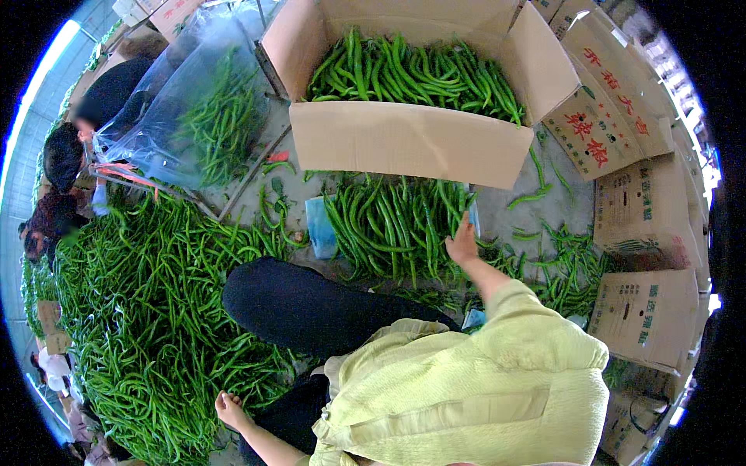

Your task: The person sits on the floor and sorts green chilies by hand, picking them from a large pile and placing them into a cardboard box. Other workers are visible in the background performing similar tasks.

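A heap of long green chili peppers spreads over the floor to the left. My left hand is at the heap's lower right edge with fingers curled; whether anything is in it does not show. In front of my knee a row of peppers lies on a blue sheet. At that row's right end is my right hand, its fingers at the peppers there; I cannot tell if it grips any. Beyond the row stands an open cardboard box, part filled with peppers.
A clear plastic bag with peppers hangs in a metal frame at the upper left. Printed cardboard boxes line the right side. Loose peppers lie on the floor there. Other people are along the far left.
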### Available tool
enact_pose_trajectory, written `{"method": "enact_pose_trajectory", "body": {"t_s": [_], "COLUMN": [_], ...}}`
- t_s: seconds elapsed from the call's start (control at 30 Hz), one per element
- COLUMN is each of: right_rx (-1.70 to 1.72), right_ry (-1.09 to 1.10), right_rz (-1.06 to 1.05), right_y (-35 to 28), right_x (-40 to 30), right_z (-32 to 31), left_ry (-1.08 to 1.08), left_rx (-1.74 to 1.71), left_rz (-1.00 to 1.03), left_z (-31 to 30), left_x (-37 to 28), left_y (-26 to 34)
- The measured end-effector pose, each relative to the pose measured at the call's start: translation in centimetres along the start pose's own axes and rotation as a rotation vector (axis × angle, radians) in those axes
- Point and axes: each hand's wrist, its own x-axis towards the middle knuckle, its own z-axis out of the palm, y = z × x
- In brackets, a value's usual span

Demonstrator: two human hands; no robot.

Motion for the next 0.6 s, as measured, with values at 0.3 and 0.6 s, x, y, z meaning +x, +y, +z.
{"method": "enact_pose_trajectory", "body": {"t_s": [0.3, 0.6], "right_rx": [-0.359, -0.190], "right_ry": [0.033, 0.167], "right_rz": [-0.102, -0.079], "right_y": [-2.6, -0.1], "right_x": [1.0, 3.9], "right_z": [-1.6, 3.2], "left_ry": [-0.058, 0.054], "left_rx": [0.043, 0.438], "left_rz": [0.022, 0.244], "left_z": [-0.1, 3.0], "left_x": [-2.3, -2.6], "left_y": [0.0, 2.7]}}
